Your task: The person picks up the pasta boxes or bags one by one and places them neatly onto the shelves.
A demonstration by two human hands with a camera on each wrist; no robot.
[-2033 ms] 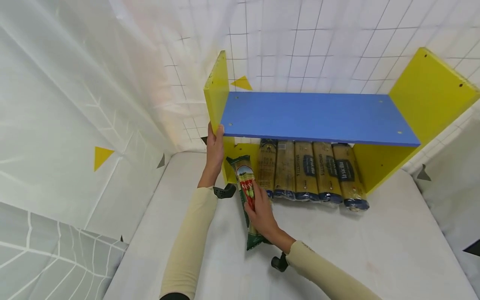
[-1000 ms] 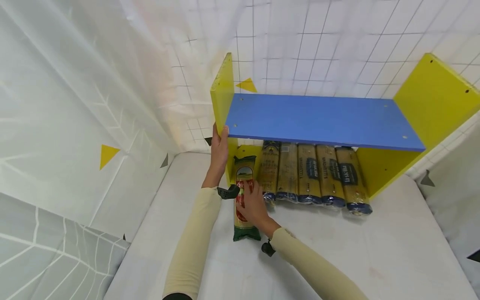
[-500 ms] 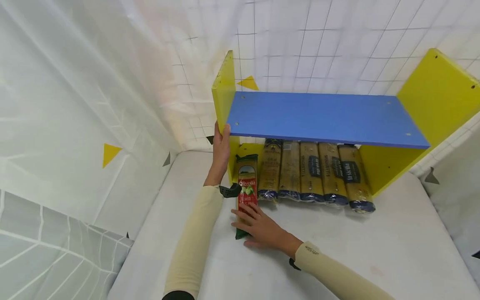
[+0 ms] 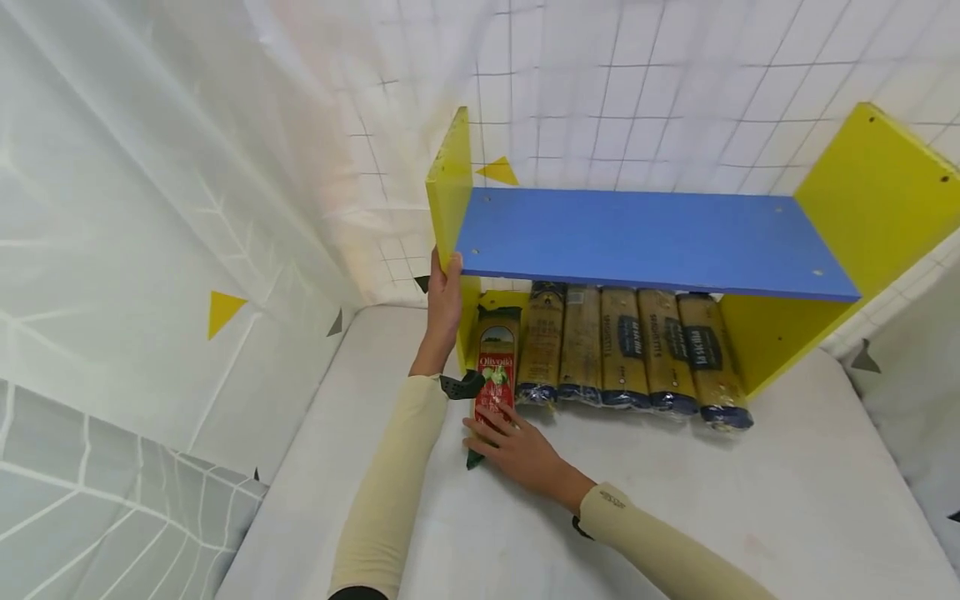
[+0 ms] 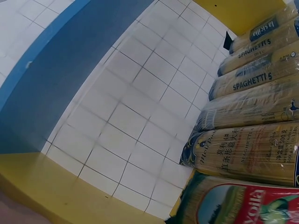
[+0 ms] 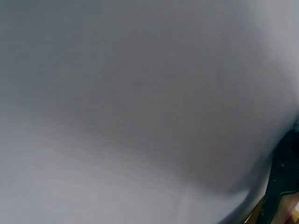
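With its thumb on the front edge, my left hand [image 4: 444, 302] grips the yellow left side panel [image 4: 447, 187] of a shelf unit. My right hand [image 4: 525, 450] lies over the near end of a green and red spaghetti pack [image 4: 497, 358], its fingers spread. This pack lies lengthwise at the left end of the lower compartment, its near end sticking out and partly hidden by the hand. Beside it several spaghetti packs with blue ends [image 4: 622, 350] lie in a row. In the left wrist view, the red-labelled pack [image 5: 247, 203] is at the bottom right.
A blue shelf board [image 4: 652, 233] spans above the packs. The yellow right side panel [image 4: 877, 200] closes the other end. White cloth covers the table [image 4: 675, 483], and a white grid-patterned sheet [image 4: 637, 100] hangs behind.
The green and red pack was tilted and has been straightened alongside the others. My right hand let go of its middle, moved to its near end, and the pack slid slightly inward.
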